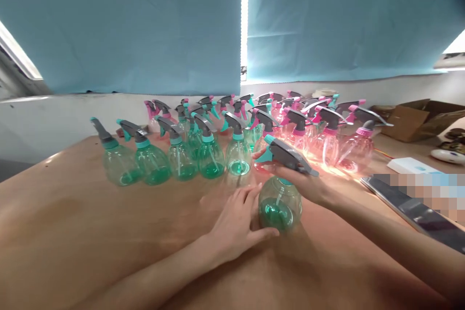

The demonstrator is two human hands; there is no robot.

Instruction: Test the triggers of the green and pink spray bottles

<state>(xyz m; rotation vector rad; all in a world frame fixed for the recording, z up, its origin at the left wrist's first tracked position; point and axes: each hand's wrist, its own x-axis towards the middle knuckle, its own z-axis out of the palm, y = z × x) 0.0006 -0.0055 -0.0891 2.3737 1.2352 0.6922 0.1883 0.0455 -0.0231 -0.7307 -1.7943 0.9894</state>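
A green see-through spray bottle (279,206) stands on the brown table (72,232) in front of me. My left hand (238,223) rests against its left side, fingers and thumb curved round the body. My right hand (305,181) grips its grey spray head with a teal trigger (288,155) from the right. Behind it stands a row of green bottles (181,157) with grey and teal heads. To the right stands a group of pink bottles (327,143) with grey and pink heads.
An open cardboard box (414,118) sits at the far right by the wall. A white flat box (412,165) and a dark flat panel (417,213) lie on the right. Blue sheets (145,24) hang behind the table.
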